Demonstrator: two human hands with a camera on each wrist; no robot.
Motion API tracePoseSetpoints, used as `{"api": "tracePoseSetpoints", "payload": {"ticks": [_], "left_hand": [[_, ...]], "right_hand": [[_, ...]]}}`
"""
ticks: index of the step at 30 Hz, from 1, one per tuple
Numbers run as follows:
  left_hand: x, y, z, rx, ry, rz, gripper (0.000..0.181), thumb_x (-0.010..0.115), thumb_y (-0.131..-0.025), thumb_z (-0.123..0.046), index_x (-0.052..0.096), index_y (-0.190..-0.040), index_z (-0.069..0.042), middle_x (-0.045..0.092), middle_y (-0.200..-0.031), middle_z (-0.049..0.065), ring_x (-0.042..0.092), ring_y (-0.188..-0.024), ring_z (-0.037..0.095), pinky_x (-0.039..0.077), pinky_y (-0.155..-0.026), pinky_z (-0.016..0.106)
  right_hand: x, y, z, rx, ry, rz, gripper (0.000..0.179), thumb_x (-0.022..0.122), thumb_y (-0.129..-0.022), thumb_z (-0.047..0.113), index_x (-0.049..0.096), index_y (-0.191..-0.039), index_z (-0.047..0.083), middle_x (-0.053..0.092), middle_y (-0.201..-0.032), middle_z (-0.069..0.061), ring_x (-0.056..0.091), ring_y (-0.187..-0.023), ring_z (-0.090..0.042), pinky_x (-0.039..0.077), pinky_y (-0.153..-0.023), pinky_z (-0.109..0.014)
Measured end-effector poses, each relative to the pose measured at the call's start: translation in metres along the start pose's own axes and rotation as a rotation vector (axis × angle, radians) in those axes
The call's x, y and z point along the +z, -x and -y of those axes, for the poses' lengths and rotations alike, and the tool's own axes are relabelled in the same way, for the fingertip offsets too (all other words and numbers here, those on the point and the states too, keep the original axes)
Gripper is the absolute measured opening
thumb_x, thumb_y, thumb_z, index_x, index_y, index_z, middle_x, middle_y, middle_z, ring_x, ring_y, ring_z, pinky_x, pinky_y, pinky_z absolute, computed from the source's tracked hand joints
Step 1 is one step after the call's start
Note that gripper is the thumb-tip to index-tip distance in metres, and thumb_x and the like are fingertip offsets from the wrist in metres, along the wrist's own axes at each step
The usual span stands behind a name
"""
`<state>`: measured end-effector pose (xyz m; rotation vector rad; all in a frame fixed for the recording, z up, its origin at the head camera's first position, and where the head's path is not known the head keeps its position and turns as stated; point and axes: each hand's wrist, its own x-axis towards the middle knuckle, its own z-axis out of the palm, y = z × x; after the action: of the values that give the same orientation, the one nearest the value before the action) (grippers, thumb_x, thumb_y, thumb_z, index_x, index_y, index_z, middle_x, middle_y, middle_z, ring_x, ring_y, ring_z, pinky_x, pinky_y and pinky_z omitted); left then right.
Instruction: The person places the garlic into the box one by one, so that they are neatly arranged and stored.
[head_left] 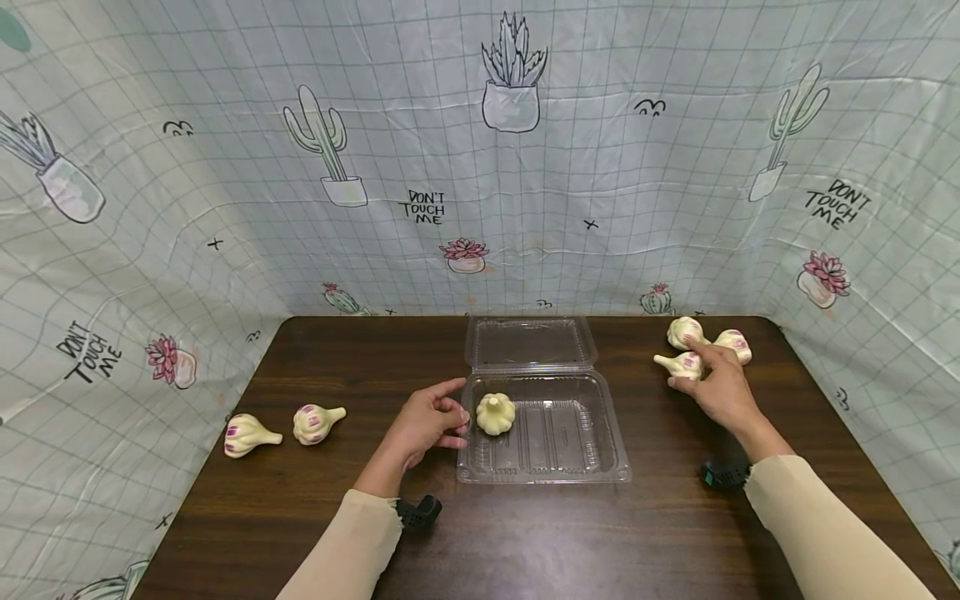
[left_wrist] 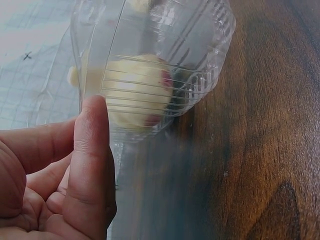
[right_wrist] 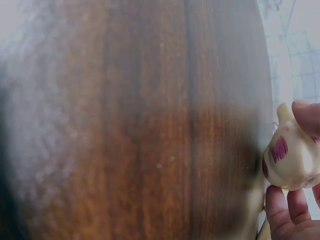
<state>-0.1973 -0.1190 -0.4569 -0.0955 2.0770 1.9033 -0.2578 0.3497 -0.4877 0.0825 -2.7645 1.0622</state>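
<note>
A clear plastic clamshell container (head_left: 534,475) lies open on the table, its lid (head_left: 531,343) folded back toward the wall. Inside, at the left, sits one garlic bulb (head_left: 495,414), stem up. My left hand (head_left: 427,421) holds the container's left rim, thumb at the edge in the left wrist view. Over at the far right, my right hand (head_left: 722,390) grips a garlic bulb (head_left: 684,365) with purple patches, its stem pointing left. The right wrist view shows thumb and fingers on opposite sides of this bulb (right_wrist: 290,157).
Two more garlic bulbs, one behind (head_left: 684,332) and one to the right (head_left: 735,345), lie close to my right hand. Another pair, a bulb (head_left: 247,436) and its neighbour (head_left: 315,423), rests on the table's left side. A patterned curtain (head_left: 525,183) surrounds the wooden table (head_left: 540,542).
</note>
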Motion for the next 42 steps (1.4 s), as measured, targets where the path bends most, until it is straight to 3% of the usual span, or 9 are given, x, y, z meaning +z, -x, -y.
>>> {"api": "tracePoseSetpoints", "payload": {"ticks": [5, 10, 17, 25, 29, 33, 36, 39, 42], "left_hand": [[0.0, 0.0, 0.0, 0.001, -0.001, 0.001, 0.064, 0.065, -0.099, 0.009, 0.048, -0.158, -0.009, 0.059, -0.096, 0.01, 0.064, -0.077, 0.017, 0.065, -0.061, 0.029], [0.0, 0.0, 0.001, 0.0, 0.002, 0.001, 0.065, 0.065, -0.099, 0.009, 0.048, -0.159, -0.009, 0.059, -0.095, 0.009, 0.064, -0.077, 0.017, 0.065, -0.061, 0.029], [0.001, 0.001, 0.001, -0.003, 0.013, 0.002, 0.065, 0.065, -0.099, 0.009, 0.048, -0.158, -0.009, 0.059, -0.095, 0.009, 0.064, -0.076, 0.017, 0.065, -0.06, 0.029], [0.0, 0.001, 0.001, -0.005, 0.006, 0.002, 0.064, 0.065, -0.099, 0.009, 0.049, -0.158, -0.009, 0.059, -0.095, 0.009, 0.064, -0.077, 0.017, 0.065, -0.061, 0.029], [0.0, 0.001, 0.001, -0.004, 0.0, 0.004, 0.064, 0.065, -0.099, 0.009, 0.048, -0.158, -0.009, 0.059, -0.095, 0.009, 0.064, -0.077, 0.017, 0.065, -0.061, 0.029], [0.001, 0.0, 0.001, -0.004, -0.003, 0.005, 0.064, 0.065, -0.099, 0.008, 0.049, -0.158, -0.009, 0.06, -0.095, 0.009, 0.065, -0.077, 0.017, 0.065, -0.061, 0.029], [0.0, 0.001, 0.0, -0.003, -0.007, 0.004, 0.064, 0.065, -0.099, 0.008, 0.049, -0.158, -0.01, 0.06, -0.095, 0.01, 0.065, -0.077, 0.018, 0.065, -0.061, 0.029], [0.0, 0.001, 0.0, -0.001, -0.013, 0.002, 0.063, 0.065, -0.1, 0.008, 0.049, -0.158, -0.01, 0.06, -0.096, 0.01, 0.065, -0.078, 0.018, 0.065, -0.061, 0.029], [0.0, 0.001, -0.001, -0.001, -0.015, 0.001, 0.063, 0.065, -0.1, 0.007, 0.049, -0.158, -0.011, 0.06, -0.096, 0.01, 0.065, -0.078, 0.018, 0.065, -0.062, 0.029]], "right_hand": [[0.002, 0.002, 0.0, -0.013, -0.016, -0.035, 0.074, 0.084, -0.086, 0.011, 0.051, -0.15, -0.006, 0.044, -0.146, -0.038, 0.037, -0.135, -0.052, 0.036, -0.106, -0.065], [0.003, 0.005, 0.001, -0.006, -0.026, -0.051, 0.062, 0.082, -0.087, 0.011, 0.055, -0.138, -0.011, 0.052, -0.137, -0.035, 0.047, -0.122, -0.048, 0.041, -0.097, -0.06], [0.004, 0.006, 0.007, -0.002, -0.041, -0.052, 0.064, 0.082, -0.087, 0.013, 0.053, -0.14, -0.01, 0.056, -0.13, -0.032, 0.052, -0.107, -0.039, 0.04, -0.083, -0.037], [0.001, 0.008, 0.018, -0.038, -0.061, -0.042, 0.076, 0.08, -0.087, 0.015, 0.047, -0.151, -0.008, 0.047, -0.141, -0.041, 0.04, -0.131, -0.053, 0.039, -0.1, -0.061], [0.0, 0.01, 0.023, -0.035, -0.068, -0.051, 0.073, 0.08, -0.09, 0.016, 0.048, -0.15, -0.011, 0.045, -0.146, -0.037, 0.048, -0.118, -0.043, 0.044, -0.092, -0.035], [-0.001, 0.012, 0.027, -0.018, -0.067, -0.064, 0.069, 0.08, -0.092, 0.016, 0.049, -0.15, -0.008, 0.049, -0.147, -0.032, 0.052, -0.111, -0.033, 0.037, -0.078, -0.012], [-0.002, 0.014, 0.031, 0.004, -0.071, -0.057, 0.069, 0.079, -0.094, 0.017, 0.049, -0.151, -0.007, 0.054, -0.147, -0.031, 0.056, -0.116, -0.034, 0.038, -0.078, -0.006], [-0.003, 0.015, 0.037, 0.028, -0.07, -0.054, 0.068, 0.079, -0.095, 0.02, 0.051, -0.152, -0.005, 0.059, -0.143, -0.031, 0.06, -0.118, -0.038, 0.041, -0.078, -0.009], [-0.003, 0.016, 0.043, 0.035, -0.074, -0.068, 0.064, 0.082, -0.094, 0.022, 0.057, -0.147, -0.004, 0.064, -0.138, -0.03, 0.066, -0.103, -0.018, 0.044, -0.074, -0.01]]}}
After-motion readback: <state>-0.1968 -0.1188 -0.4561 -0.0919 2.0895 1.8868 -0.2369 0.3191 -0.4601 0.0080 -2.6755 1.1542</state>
